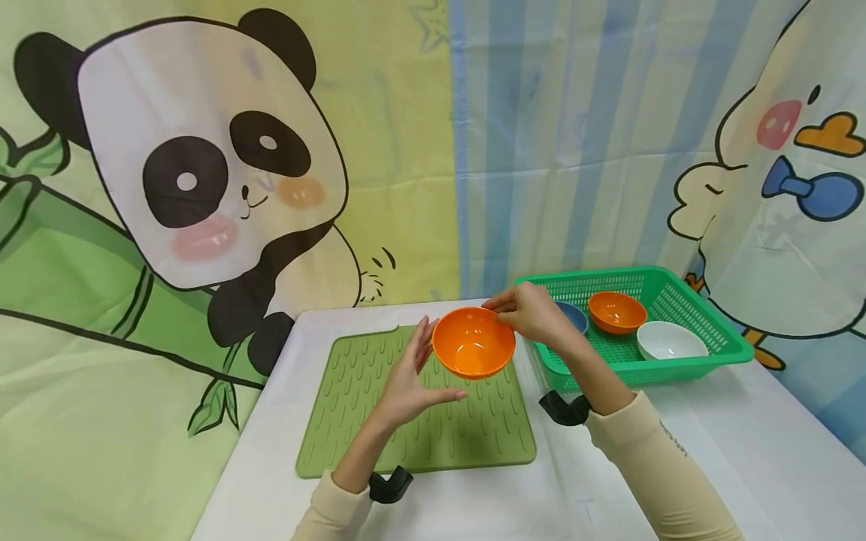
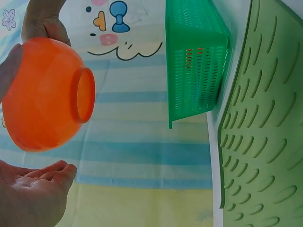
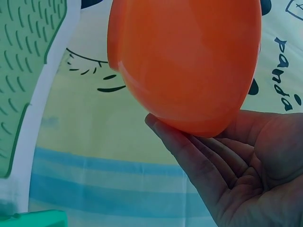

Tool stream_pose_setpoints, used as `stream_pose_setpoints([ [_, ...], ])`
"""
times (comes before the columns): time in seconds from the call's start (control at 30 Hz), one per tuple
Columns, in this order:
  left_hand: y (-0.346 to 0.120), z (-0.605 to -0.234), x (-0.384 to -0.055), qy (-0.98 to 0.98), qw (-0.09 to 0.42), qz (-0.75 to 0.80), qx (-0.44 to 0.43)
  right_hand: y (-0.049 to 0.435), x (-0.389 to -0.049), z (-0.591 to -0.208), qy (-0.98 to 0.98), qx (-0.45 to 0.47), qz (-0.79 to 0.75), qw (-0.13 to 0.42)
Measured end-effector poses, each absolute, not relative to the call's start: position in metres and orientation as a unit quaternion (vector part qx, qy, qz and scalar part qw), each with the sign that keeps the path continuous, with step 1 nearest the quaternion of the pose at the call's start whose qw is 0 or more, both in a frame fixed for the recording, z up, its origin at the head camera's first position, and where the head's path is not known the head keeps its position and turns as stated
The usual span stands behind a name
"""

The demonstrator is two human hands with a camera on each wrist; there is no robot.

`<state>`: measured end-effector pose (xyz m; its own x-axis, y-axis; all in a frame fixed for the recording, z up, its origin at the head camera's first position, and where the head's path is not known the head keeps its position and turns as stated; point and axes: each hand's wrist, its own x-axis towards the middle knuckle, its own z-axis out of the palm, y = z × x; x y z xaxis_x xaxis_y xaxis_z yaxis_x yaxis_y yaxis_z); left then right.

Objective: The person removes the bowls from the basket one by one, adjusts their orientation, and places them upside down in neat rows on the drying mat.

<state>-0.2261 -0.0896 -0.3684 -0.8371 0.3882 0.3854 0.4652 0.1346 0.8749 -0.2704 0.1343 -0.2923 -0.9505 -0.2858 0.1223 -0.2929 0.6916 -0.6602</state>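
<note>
An orange bowl [image 1: 473, 343] is held up above the green ridged mat [image 1: 419, 421], its hollow side turned toward the head camera. My right hand [image 1: 537, 314] pinches the bowl's rim from the right, and the right wrist view shows the thumb and fingers of that hand [image 3: 236, 170] at its edge. On the other side, my left hand [image 1: 409, 379] has its thumb and fingers spread beside the bowl. In the left wrist view, a gap separates the fingers of the left hand [image 2: 40, 189] from the bowl's outer wall; whether the thumb touches it I cannot tell.
To the right stands a green plastic basket [image 1: 727, 349]. Inside it are another orange bowl [image 1: 617, 314], a white bowl [image 1: 670, 342] and a blue bowl [image 1: 573, 317], partly hidden by my right arm. A printed curtain [image 1: 399, 150] hangs behind the white table [image 1: 487, 511].
</note>
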Motion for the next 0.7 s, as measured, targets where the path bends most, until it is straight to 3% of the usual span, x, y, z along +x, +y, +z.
stream_pose_setpoints([
  [0.7,-0.079,-0.373,-0.233,-0.715,0.012,-0.632,-0.3,0.135,-0.272,-0.299,-0.917,0.149,0.371,-0.003],
])
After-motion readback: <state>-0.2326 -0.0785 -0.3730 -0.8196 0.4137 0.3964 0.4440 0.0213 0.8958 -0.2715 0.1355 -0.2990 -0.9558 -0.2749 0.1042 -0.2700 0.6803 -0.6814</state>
